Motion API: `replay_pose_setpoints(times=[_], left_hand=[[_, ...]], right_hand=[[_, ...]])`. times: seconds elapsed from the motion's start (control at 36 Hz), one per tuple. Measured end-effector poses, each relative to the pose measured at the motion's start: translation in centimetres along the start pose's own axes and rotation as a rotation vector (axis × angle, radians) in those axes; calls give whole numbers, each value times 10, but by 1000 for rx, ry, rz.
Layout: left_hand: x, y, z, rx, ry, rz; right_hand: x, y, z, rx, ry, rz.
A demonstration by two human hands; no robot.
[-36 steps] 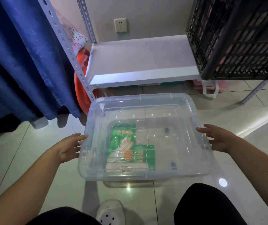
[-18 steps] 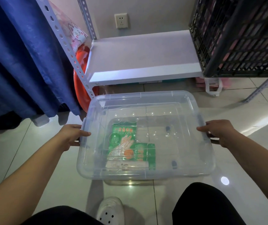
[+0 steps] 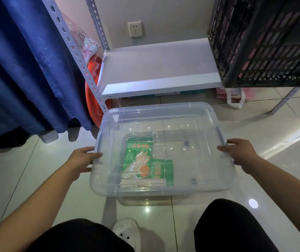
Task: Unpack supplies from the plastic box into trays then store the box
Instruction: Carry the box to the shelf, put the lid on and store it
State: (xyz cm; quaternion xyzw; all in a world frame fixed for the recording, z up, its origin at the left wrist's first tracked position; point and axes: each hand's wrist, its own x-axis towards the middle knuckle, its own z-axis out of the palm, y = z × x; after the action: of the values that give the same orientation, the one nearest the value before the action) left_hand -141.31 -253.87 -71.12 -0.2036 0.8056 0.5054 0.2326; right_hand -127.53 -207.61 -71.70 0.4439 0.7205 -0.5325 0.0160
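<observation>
Position: the clear rectangular plastic box (image 3: 163,189) is low in front of my knees, over the pale tiled floor (image 3: 27,179) and just short of the white metal shelf (image 3: 156,66). A dark patch beneath it suggests it is raised slightly, but I cannot confirm this.

Hold: my left grip (image 3: 81,160) clasps the left rim, thumb over the lip and fingers curled beneath. My right grip (image 3: 240,151) clasps the right rim the same way.

Contents: green printed packets of disposable gloves (image 3: 145,157) lie flat on the bottom, toward the near left. A pale item lies along their near edge; I cannot identify it.

Assessment: the load looks light. The thin walls will likely flex, so the stiffer rolled rim at mid-side is the sound place to hold. The smooth plastic may slip, and fingers hooked under the lip guard against that. The packets are loose and would probably slide if the box tilts, so it should be carried level.
</observation>
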Motion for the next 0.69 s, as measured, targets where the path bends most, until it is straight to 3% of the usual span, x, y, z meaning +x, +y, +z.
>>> replay_pose_setpoints(times=[0.11,0.31,0.58,0.69], left_hand=[[-24,-38,-2,-97,-47,-5],[-51,-79,-3,-367,-271,-79],[-59,-50,-7,-608,-347,-52],[-68,-21,-6,-640,-330,-47]], right_hand=[[-26,32,-16,54,-77,50],[-43,54,-33,178,-259,212],[-50,19,-42,590,-426,241],[-58,-13,-46,627,-440,230]])
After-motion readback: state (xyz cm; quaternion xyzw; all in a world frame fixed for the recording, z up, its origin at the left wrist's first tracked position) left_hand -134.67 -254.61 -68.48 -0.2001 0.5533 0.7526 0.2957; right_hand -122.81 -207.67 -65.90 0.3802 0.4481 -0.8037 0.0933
